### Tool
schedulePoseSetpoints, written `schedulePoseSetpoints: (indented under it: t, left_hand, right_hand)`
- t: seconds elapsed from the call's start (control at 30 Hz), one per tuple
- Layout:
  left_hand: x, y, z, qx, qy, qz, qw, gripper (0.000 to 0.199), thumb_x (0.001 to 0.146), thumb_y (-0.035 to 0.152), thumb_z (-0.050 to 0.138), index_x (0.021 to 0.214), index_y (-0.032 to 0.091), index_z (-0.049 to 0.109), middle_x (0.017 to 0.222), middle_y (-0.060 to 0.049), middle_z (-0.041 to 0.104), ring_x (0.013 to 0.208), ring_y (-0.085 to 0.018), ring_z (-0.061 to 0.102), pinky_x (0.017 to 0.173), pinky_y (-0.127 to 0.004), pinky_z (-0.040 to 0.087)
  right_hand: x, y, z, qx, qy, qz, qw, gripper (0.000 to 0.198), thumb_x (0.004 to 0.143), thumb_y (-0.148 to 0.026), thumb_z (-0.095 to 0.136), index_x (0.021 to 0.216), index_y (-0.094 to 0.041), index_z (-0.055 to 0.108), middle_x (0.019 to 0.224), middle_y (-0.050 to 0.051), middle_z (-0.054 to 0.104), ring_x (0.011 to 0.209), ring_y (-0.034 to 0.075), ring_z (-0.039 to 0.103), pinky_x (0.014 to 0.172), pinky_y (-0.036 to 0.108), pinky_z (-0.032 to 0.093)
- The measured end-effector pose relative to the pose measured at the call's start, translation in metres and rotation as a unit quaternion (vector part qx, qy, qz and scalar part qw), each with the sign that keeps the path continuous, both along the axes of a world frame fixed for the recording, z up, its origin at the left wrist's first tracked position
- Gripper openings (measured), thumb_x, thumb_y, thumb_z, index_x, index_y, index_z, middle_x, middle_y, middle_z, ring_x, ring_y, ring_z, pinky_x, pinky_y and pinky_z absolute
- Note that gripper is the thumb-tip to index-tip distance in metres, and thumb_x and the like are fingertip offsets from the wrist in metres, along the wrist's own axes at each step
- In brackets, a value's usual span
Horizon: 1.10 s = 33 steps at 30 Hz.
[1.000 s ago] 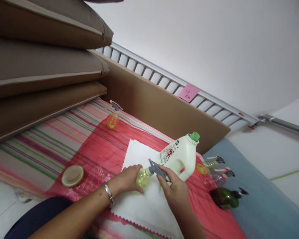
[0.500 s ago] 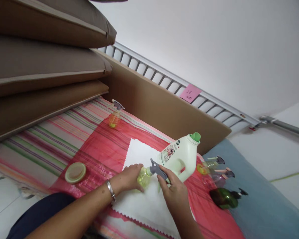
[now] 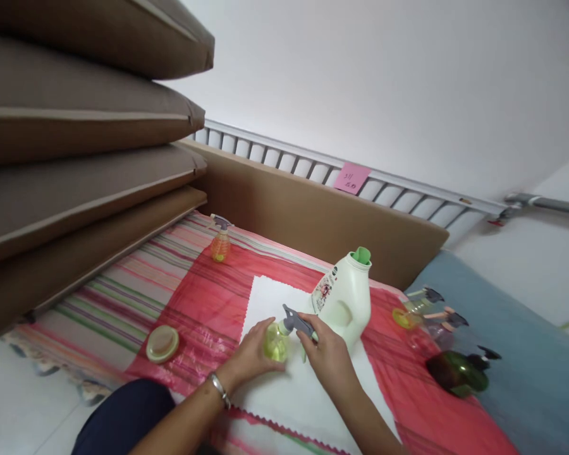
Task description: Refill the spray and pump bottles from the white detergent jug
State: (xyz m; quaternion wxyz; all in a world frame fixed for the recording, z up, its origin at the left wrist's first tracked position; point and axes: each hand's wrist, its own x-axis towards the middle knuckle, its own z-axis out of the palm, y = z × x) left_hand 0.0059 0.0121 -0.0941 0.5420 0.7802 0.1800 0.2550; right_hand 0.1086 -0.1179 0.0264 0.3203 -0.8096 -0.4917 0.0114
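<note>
My left hand (image 3: 252, 355) is wrapped round the body of a small clear spray bottle (image 3: 277, 344) with yellow-green liquid. The grey trigger spray head (image 3: 298, 321) sits at the bottle's neck, and the fingers of my right hand (image 3: 330, 355) are closed on it. Whether it is screwed tight I cannot tell. Both hands are over a white cloth (image 3: 284, 398) with zigzag edges. Just beyond my right hand a pale green detergent jug (image 3: 358, 287) stands on the cloth, with green showing in its mouth.
Another spray bottle (image 3: 220, 246) stands at the back left. A round lidded jar (image 3: 162, 344) is on the red sheet (image 3: 218, 291). At right are a clear spray bottle (image 3: 415, 306), a pinkish bottle (image 3: 440, 335) and a dark green pump bottle (image 3: 458, 373). Stacked cushions (image 3: 76, 139) fill the left.
The camera view has tilted, so the scene sits lower and more level. Both hands keep their hold on the bottle and spray head.
</note>
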Motion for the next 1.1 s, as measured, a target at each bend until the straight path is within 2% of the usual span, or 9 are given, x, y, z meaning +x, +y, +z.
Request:
schedulePoseSetpoints:
  t: [0.1, 0.2, 0.3, 0.43, 0.67, 0.83, 1.1]
  left_hand:
    - [0.003, -0.012, -0.004, -0.004, -0.021, 0.051, 0.998, 0.086, 0.052, 0.02, 0.084, 0.129, 0.02, 0.045, 0.133, -0.013, 0.051, 0.127, -0.031, 0.043, 0.108, -0.047, 0.031]
    - [0.005, -0.025, -0.005, -0.007, -0.037, 0.076, 0.996, 0.082, 0.052, 0.017, 0.083, 0.125, 0.02, 0.046, 0.129, -0.011, 0.053, 0.124, -0.031, 0.046, 0.108, -0.047, 0.032]
    - [0.005, -0.04, -0.008, -0.01, -0.044, 0.08, 0.996, 0.082, 0.052, 0.017, 0.083, 0.125, 0.021, 0.045, 0.127, -0.01, 0.054, 0.12, -0.029, 0.049, 0.106, -0.046, 0.035]
    - [0.003, -0.053, -0.013, -0.007, -0.047, 0.087, 0.995, 0.079, 0.058, 0.018, 0.08, 0.127, 0.02, 0.041, 0.128, -0.011, 0.051, 0.122, -0.029, 0.046, 0.107, -0.046, 0.032]
    - [0.004, -0.052, -0.011, 0.004, -0.049, 0.081, 0.996, 0.073, 0.059, 0.023, 0.079, 0.124, 0.021, 0.046, 0.128, -0.01, 0.05, 0.124, -0.03, 0.044, 0.109, -0.046, 0.029]
    - [0.004, -0.052, -0.008, 0.005, -0.038, 0.078, 0.996, 0.076, 0.059, 0.021, 0.078, 0.126, 0.02, 0.043, 0.128, -0.01, 0.05, 0.125, -0.029, 0.042, 0.11, -0.046, 0.028]
    - [0.005, -0.055, 0.001, 0.015, -0.026, 0.071, 0.997, 0.075, 0.059, 0.018, 0.078, 0.126, 0.021, 0.043, 0.129, -0.01, 0.049, 0.124, -0.029, 0.043, 0.109, -0.045, 0.027]
  right_hand:
    - [0.001, -0.002, 0.009, -0.001, 0.02, 0.021, 1.0, 0.024, 0.081, -0.026, 0.046, 0.103, -0.023, 0.056, 0.102, 0.004, 0.07, 0.093, 0.021, 0.066, 0.082, 0.035, 0.05]
    - [0.003, -0.008, 0.023, -0.008, 0.034, 0.046, 0.998, 0.023, 0.079, -0.022, 0.047, 0.1, -0.023, 0.057, 0.096, 0.003, 0.071, 0.09, 0.021, 0.066, 0.08, 0.034, 0.05]
    - [0.006, -0.018, 0.029, -0.023, 0.039, 0.073, 0.996, 0.03, 0.077, -0.017, 0.049, 0.104, -0.022, 0.062, 0.103, 0.004, 0.07, 0.098, 0.022, 0.064, 0.088, 0.034, 0.047]
    - [0.012, -0.028, 0.024, -0.039, 0.04, 0.084, 0.995, 0.039, 0.078, -0.014, 0.05, 0.115, -0.019, 0.063, 0.113, 0.008, 0.068, 0.104, 0.022, 0.062, 0.094, 0.034, 0.044]
    - [0.019, -0.025, 0.022, -0.057, 0.008, 0.111, 0.992, 0.039, 0.08, -0.014, 0.052, 0.116, -0.021, 0.064, 0.106, 0.009, 0.07, 0.097, 0.023, 0.064, 0.089, 0.033, 0.045]
    - [0.02, -0.024, 0.023, -0.059, -0.006, 0.12, 0.991, 0.04, 0.08, -0.014, 0.052, 0.118, -0.021, 0.063, 0.11, 0.008, 0.069, 0.1, 0.022, 0.063, 0.09, 0.031, 0.044]
    - [0.021, -0.022, 0.034, -0.058, -0.022, 0.129, 0.99, 0.033, 0.082, -0.016, 0.052, 0.111, -0.024, 0.065, 0.109, 0.005, 0.07, 0.1, 0.02, 0.063, 0.089, 0.03, 0.044]
